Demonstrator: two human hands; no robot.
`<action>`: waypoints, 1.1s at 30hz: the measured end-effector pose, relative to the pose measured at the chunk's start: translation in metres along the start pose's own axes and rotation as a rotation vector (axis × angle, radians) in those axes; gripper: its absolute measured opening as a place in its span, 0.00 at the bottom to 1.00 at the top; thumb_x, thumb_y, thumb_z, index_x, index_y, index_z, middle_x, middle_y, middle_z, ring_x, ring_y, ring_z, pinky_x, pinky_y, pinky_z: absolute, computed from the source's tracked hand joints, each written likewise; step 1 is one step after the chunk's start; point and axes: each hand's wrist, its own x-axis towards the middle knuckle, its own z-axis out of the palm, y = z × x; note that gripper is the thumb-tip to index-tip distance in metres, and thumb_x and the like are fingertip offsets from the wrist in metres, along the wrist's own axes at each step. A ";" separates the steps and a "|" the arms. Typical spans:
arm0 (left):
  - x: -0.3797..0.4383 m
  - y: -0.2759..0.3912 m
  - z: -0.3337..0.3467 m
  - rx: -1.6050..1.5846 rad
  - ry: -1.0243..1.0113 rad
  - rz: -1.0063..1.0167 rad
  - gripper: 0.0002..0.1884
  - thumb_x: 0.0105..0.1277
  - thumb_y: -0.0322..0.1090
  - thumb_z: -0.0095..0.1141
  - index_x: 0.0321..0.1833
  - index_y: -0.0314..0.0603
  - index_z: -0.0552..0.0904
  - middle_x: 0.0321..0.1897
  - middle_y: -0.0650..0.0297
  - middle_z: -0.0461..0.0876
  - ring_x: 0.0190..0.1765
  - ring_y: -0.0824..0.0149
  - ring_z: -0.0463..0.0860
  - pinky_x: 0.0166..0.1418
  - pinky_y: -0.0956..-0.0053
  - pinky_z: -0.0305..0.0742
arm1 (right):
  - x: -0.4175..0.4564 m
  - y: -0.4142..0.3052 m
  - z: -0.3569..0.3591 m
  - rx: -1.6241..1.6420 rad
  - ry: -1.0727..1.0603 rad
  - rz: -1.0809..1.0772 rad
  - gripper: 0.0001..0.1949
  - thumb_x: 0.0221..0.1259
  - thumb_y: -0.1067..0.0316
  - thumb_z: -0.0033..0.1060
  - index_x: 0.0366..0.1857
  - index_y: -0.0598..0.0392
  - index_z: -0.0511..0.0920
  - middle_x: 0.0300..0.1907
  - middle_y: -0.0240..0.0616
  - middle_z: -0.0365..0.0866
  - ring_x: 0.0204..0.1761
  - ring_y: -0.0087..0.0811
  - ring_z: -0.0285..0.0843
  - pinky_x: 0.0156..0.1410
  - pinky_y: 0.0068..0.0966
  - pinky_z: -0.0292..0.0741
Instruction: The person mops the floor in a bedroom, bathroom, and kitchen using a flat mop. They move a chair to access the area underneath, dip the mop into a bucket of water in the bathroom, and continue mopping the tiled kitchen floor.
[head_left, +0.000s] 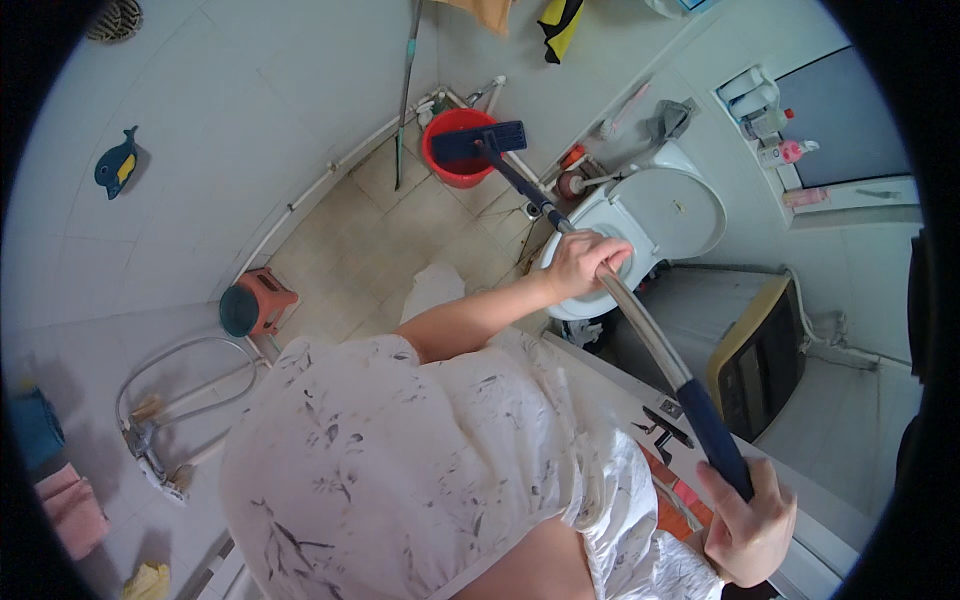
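Observation:
A flat mop runs diagonally across the view, with a steel-and-navy handle. My left hand is wrapped around the steel part of the pole, in front of the toilet bowl in view. At the lower right, my right hand grips the end of the navy grip sleeve. The dark blue rectangular mop head lies across the mouth of a red bucket, and I cannot tell whether it touches the rim. What the bucket holds is mostly hidden.
Right of the bucket stands a white toilet, lid raised, with a washing machine beside it. A squeegee-like pole leans in the corner. An orange plastic stool stands by the left wall, near a shower mixer. Bottles line the windowsill.

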 end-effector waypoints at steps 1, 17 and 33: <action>-0.003 -0.004 -0.005 0.019 0.006 -0.040 0.08 0.53 0.27 0.62 0.34 0.43 0.78 0.15 0.62 0.75 0.19 0.60 0.77 0.24 0.68 0.70 | 0.008 0.002 0.005 0.000 -0.013 -0.069 0.15 0.38 0.77 0.62 0.35 0.49 0.83 0.26 0.39 0.72 0.22 0.33 0.72 0.25 0.27 0.68; -0.011 -0.120 -0.078 0.032 -0.228 -0.353 0.04 0.59 0.29 0.57 0.29 0.38 0.76 0.19 0.55 0.76 0.26 0.50 0.76 0.32 0.62 0.70 | 0.170 -0.017 0.047 0.158 -0.067 -0.457 0.19 0.38 0.73 0.58 0.42 0.57 0.79 0.20 0.36 0.67 0.19 0.32 0.71 0.23 0.27 0.70; 0.023 -0.183 -0.081 -0.243 -0.809 -0.456 0.07 0.44 0.26 0.58 0.24 0.43 0.72 0.15 0.61 0.74 0.21 0.58 0.76 0.26 0.70 0.69 | 0.171 -0.033 -0.001 0.200 0.224 -0.135 0.10 0.47 0.70 0.64 0.34 0.57 0.82 0.17 0.33 0.73 0.14 0.24 0.67 0.18 0.23 0.64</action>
